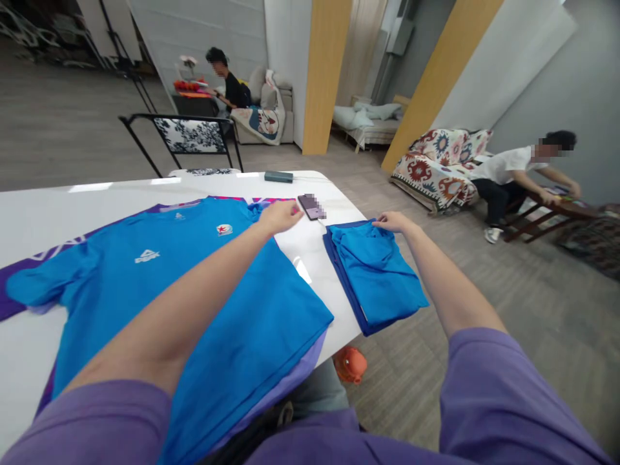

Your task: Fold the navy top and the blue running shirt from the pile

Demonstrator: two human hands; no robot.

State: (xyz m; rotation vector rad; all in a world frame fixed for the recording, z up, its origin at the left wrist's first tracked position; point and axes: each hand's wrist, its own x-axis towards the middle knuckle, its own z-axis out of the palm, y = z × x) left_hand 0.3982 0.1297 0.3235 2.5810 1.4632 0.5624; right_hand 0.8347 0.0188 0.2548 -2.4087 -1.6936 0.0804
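A blue short-sleeved T-shirt point(208, 284) with white chest prints lies spread face up on the white table, over purple clothing point(68, 248) that shows at its edges. Above its far right sleeve is my left hand point(279, 217), fingers loosely bent and apart, close to a dark phone point(310, 207). To the right, a folded blue T-shirt point(378, 274) rests on folded darker blue clothing point(343, 274) at the table's right edge. My right hand point(393, 221) is at the far corner of this stack, its fingertips closed on the folded blue T-shirt.
A dark green box-like object point(278, 176) with a cable lies near the far edge of the white table point(29, 213). Beyond it stands a black-framed chair point(191, 137). An orange object point(351, 365) is below the near edge. Two people sit farther off, near sofas.
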